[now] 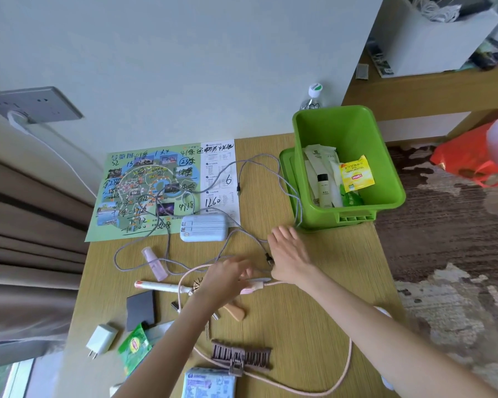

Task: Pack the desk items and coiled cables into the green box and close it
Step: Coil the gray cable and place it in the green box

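- Your R hand (289,254) is flat, palm down, fingers straight, over the desk (314,297) just in front of the box (342,133). It grips nothing.
- Your L hand (227,278) is blurred, fingers bent, right by the plug end of the pink cable (350,357). Can't tell if it's pinching the plug or only touching it.
- Box sits at the desk's far R corner, open, w/ its lid (285,165) tucked under it on the L side.
- In the box: a yellow tea bag (356,173), a small bottle (324,186) and some pale sachets.
- Grey cable (258,157) is uncoiled, sprawled across the map (144,191) and desk. One loop runs up the box's L wall, and its black plug (268,258) lies beside your R thumb.
- Power bank (204,227) sits on the map's near edge, L of your R hand.
- Pink cable is loose too, looping along the near desk edge under your R forearm.
- Out on the desk, L to near side: spray bottle (154,262), pen (161,286), black card (141,310), charger (101,338), green packet (134,347), hair clip (240,354), tissue pack (209,383).
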